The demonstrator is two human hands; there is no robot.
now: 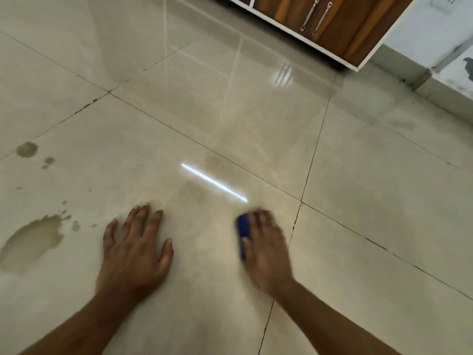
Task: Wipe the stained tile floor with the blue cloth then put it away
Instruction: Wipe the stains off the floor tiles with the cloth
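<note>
The fingers (pixel 258 221) of the right hand (pixel 266 249) lie flat and pressed down on the blue cloth (pixel 243 231), pinning it against the tile floor (pixel 358 175). Only a narrow strip of the cloth shows along the thumb side; the rest is hidden under the palm, so its shape and folds cannot be made out. This hand is smeared by motion blur and its fingertips are hard to separate.

The left hand (pixel 133 249) rests beside it, well apart, palm down on the bare tile with fingers spread and slack, gripping nothing. Both forearms run out of the bottom edge.

Between and just beyond the hands the tile carries a faint brownish haze, crossed by a bright white streak of reflected light (pixel 213 182). Left of the left hand lies a large muddy stain (pixel 33 239) with small splashes around it, and a smaller dark spot (pixel 27 149) sits farther off. At the top right a wooden cabinet (pixel 332 24) with metal handles is cut off by the frame.
</note>
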